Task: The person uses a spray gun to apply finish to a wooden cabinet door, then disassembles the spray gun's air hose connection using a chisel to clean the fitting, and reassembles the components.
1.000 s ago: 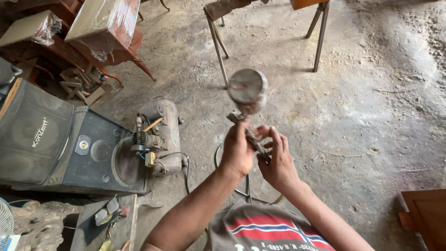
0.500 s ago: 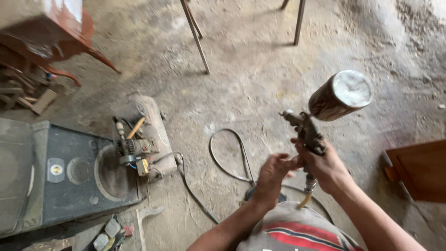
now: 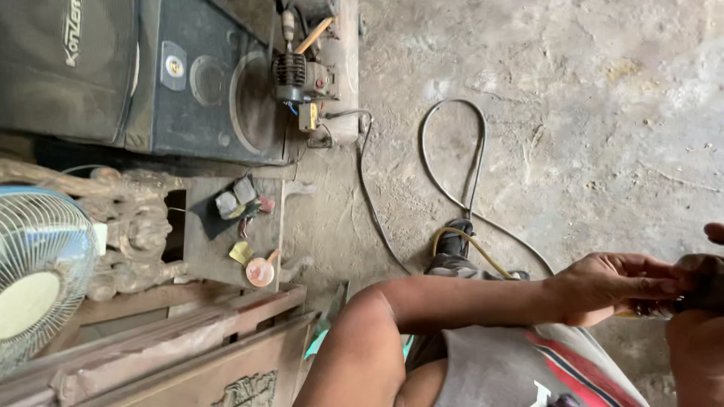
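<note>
Left hand (image 3: pixel 611 286) at three o'clock pinches a dark tool part (image 3: pixel 697 290) at the frame edge, steadying it; the right hand (image 3: pixel 694 354) looks cupped under it, grip unclear. A hose (image 3: pixel 452 151) loops over the floor (image 3: pixel 603 113) to the small compressor (image 3: pixel 313 71) at twelve o'clock, beside the black speaker (image 3: pixel 113 75).

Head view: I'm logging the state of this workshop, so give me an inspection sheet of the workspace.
Surface: bare concrete floor, dusty and stained.
Job's things: dark object at the right edge, mostly out of frame; kind unclear.
Clutter: small scraps and a round pink lid on a low board.
Grippers: left hand touches the dark object with its fingers; right hand under it, only partly in view.
Cables: black hose looped on the floor; yellow hose near the leg.
Surroundings: small compressor, black speaker box, fan, carved wood.
</note>
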